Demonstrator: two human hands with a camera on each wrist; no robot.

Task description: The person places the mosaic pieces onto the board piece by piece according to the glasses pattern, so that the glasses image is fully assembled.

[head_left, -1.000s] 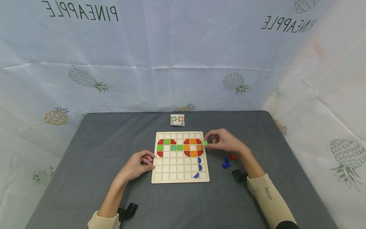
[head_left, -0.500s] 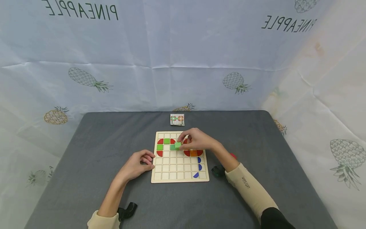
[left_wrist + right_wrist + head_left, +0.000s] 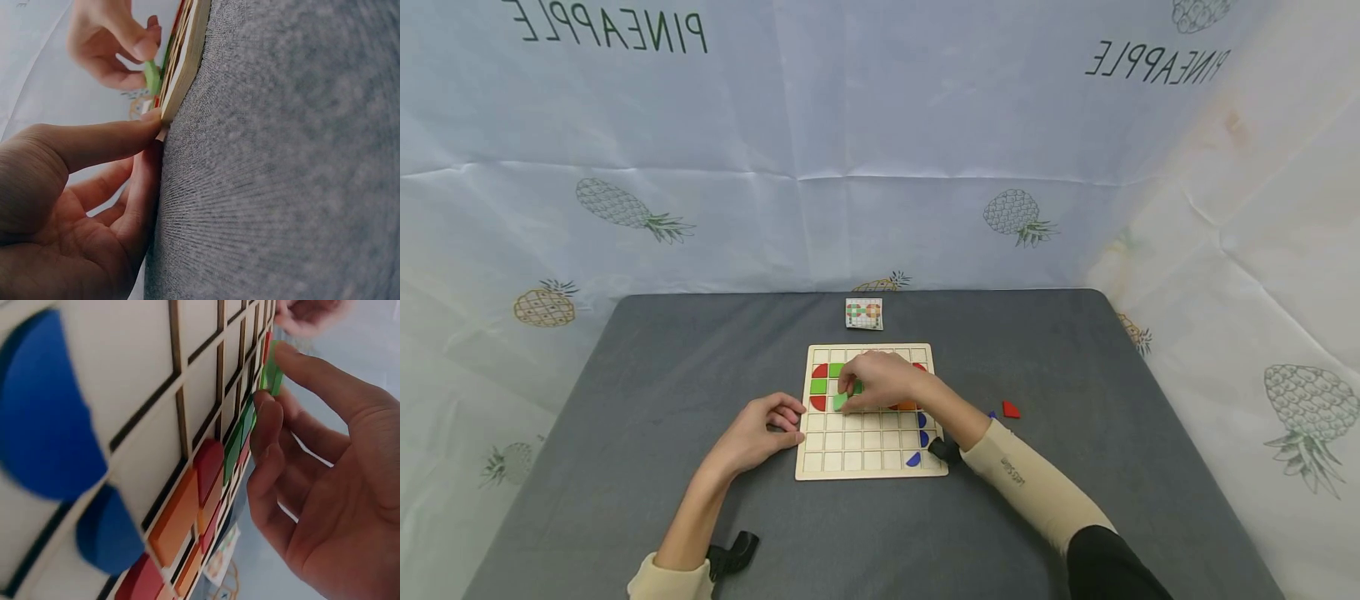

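Fingertips of the right hand (image 3: pixel 880 383) are pinching a green square tile (image 3: pixel 840 402) over the wooden grid board (image 3: pixel 871 467) at frame centre, the tile sitting tilted at the cell just right of the lower red quarter piece (image 3: pixel 818 403) on the board's left side; the right wrist view is showing thumb and forefinger closing on the tile (image 3: pixel 272 375) edge-on above the grid. Left hand (image 3: pixel 760 433) is lying on the grey table (image 3: pixel 625 433) at the board's lower left, fingers loosely curled, forefinger (image 3: pixel 106 140) pressing against the board's edge (image 3: pixel 184 69). Blue half-discs (image 3: pixel 922 437) are occupying cells along the board's lower right. A red piece (image 3: pixel 1011 410) is lying right of the board. A small pattern card (image 3: pixel 864 314) is lying just above the board.
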